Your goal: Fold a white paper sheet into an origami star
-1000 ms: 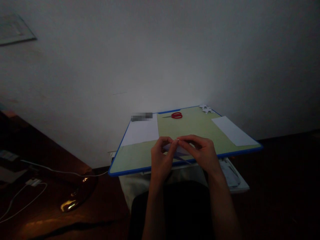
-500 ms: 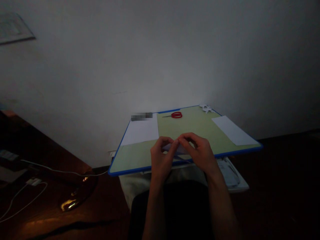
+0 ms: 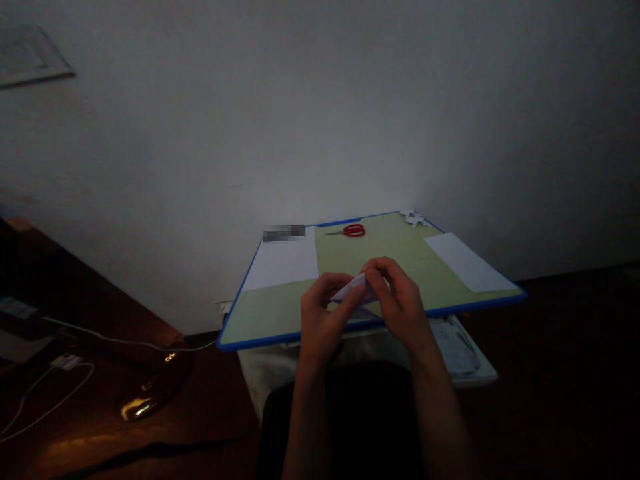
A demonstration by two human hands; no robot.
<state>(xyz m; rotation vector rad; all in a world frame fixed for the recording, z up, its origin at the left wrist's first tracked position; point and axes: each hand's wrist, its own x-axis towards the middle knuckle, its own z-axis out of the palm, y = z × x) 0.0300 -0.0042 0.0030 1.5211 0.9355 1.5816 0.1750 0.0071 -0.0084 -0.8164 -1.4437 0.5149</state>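
Observation:
Above the near edge of the table (image 3: 273, 313), both hands pinch one small piece of folded white paper (image 3: 345, 291). My left hand (image 3: 324, 319) is closed on its left part, thumb lying across the front. At the upper right, my right hand (image 3: 400, 300) grips the paper between thumb and fingertips. The paper shows a slanted, pointed shape; the fingers cover much of it. Farther back on the tabletop lie red-handled scissors (image 3: 353, 231), their blades pointing left.
White sheets lie at the table's left (image 3: 285, 260) and right, the right sheet (image 3: 467, 263) being narrower. Small folded paper pieces (image 3: 413, 218) are heaped in the far right corner. A blurred-out dark object (image 3: 284, 233) sits at the back left. Below, a drawer (image 3: 463, 353) juts out.
My right hand has shifted slightly up along the paper, and my left thumb has moved across it. More of the paper's pointed upper part shows now. The scissors and sheets have stayed put.

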